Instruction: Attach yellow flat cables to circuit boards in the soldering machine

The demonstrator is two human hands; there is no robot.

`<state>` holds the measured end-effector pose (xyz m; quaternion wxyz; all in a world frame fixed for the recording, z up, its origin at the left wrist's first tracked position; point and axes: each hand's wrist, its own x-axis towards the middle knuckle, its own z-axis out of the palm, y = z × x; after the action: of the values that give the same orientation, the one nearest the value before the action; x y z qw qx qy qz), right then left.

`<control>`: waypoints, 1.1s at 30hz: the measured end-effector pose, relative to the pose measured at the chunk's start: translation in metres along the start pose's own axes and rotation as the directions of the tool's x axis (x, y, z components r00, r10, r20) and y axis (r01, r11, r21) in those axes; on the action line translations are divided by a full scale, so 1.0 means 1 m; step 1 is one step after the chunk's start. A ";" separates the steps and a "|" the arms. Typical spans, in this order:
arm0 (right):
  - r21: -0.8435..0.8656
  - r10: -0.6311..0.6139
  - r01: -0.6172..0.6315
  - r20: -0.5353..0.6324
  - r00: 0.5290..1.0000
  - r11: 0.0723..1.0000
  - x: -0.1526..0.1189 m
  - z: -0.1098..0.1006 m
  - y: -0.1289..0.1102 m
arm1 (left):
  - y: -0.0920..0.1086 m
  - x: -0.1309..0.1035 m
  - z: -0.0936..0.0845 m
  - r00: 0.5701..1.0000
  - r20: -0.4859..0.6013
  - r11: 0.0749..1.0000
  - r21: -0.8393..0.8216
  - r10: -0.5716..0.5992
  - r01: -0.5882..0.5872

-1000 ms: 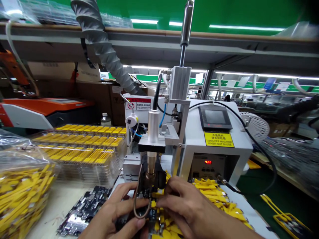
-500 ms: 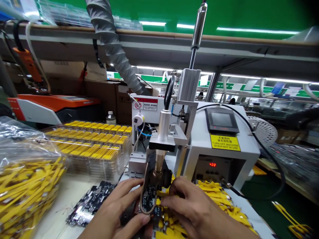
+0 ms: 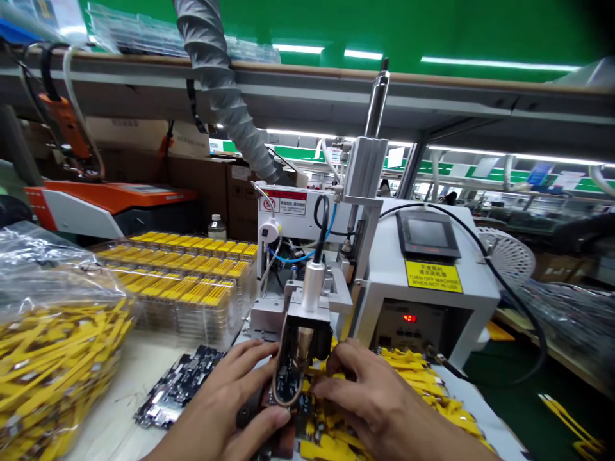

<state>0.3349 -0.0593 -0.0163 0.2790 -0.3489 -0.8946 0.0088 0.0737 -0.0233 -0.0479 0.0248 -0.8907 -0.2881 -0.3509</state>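
Observation:
A dark circuit board (image 3: 287, 379) lies under the metal soldering head (image 3: 303, 346) of a bench machine, with a curved tube looping over it. My left hand (image 3: 235, 390) rests at the board's left side, fingers apart, its thumb by the front edge. At the right side, the bent fingers of my right hand (image 3: 360, 390) are pressed together on a yellow flex strip (image 3: 316, 371) beside the board. Yellow strips (image 3: 423, 378) are heaped under and beyond my right hand. Left of my left hand lies a stack of dark boards (image 3: 180, 384).
A plastic bag of yellow strips (image 3: 57, 371) stands at the left, near clear trays of yellow parts (image 3: 182, 269). The machine's control box (image 3: 432, 275) is at the right, with a black cable arching beside it. A grey hose (image 3: 216, 83) hangs above.
The machine's head has moved down toward the board, and its upper rod has sunk. The view has shifted slightly. Both hands keep nearly the same pose.

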 end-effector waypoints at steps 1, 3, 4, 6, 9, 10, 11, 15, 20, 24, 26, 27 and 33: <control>-0.003 -0.002 0.002 -0.003 1.000 1.000 0.000 0.000 0.000 | 0.000 0.000 -0.001 1.000 -0.001 1.000 0.010 0.003 -0.003; -0.017 0.000 0.000 -0.001 1.000 1.000 0.000 0.000 0.000 | 0.001 0.002 -0.002 1.000 -0.001 1.000 0.019 0.003 -0.003; -0.026 0.003 -0.003 0.005 1.000 1.000 0.000 0.001 0.000 | 0.002 0.002 -0.003 1.000 -0.004 1.000 0.021 0.004 -0.004; -0.046 0.001 -0.001 0.013 1.000 0.999 0.000 0.001 0.000 | 0.004 0.005 -0.004 1.000 0.005 1.000 0.025 -0.008 0.007; -0.050 -0.006 0.007 0.013 1.000 0.999 -0.001 0.002 0.001 | 0.006 0.008 -0.006 1.000 0.029 1.000 0.014 -0.013 0.013; -0.042 -0.007 0.007 0.008 1.000 0.999 -0.001 0.002 0.001 | 0.007 0.008 -0.007 0.999 0.035 1.000 0.010 -0.011 0.011; -0.032 -0.009 0.009 0.001 1.000 0.999 -0.001 0.002 0.001 | 0.008 0.009 -0.007 0.999 0.040 1.000 0.004 -0.011 0.011; 0.005 -0.027 0.027 -0.029 0.999 1.000 -0.001 0.002 0.002 | 0.011 0.010 -0.009 1.000 0.027 1.000 -0.015 -0.002 0.003; 0.019 -0.021 0.021 -0.010 1.000 1.000 0.001 -0.001 0.001 | 0.013 0.011 -0.011 1.000 0.006 1.000 -0.008 0.009 -0.009; 0.023 -0.039 0.040 -0.041 0.998 0.999 0.004 -0.002 -0.001 | 0.011 0.007 -0.010 0.998 -0.022 0.996 0.061 0.065 -0.063; 0.024 -0.035 0.037 -0.046 0.998 0.999 0.004 -0.003 -0.001 | 0.008 0.006 -0.008 0.994 -0.029 0.987 0.126 0.101 -0.097; 0.025 -0.032 0.033 -0.043 0.999 0.999 0.004 -0.003 -0.002 | 0.007 0.005 -0.007 0.992 -0.029 0.981 0.157 0.123 -0.117; 0.016 0.031 -0.031 0.013 0.999 0.999 0.001 -0.001 -0.001 | 0.005 0.005 -0.006 0.966 0.035 0.929 0.266 0.257 -0.256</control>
<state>0.3343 -0.0596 -0.0151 0.2758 -0.3602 -0.8909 0.0226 0.0753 -0.0264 -0.0391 0.1908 -0.9089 -0.2141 -0.3027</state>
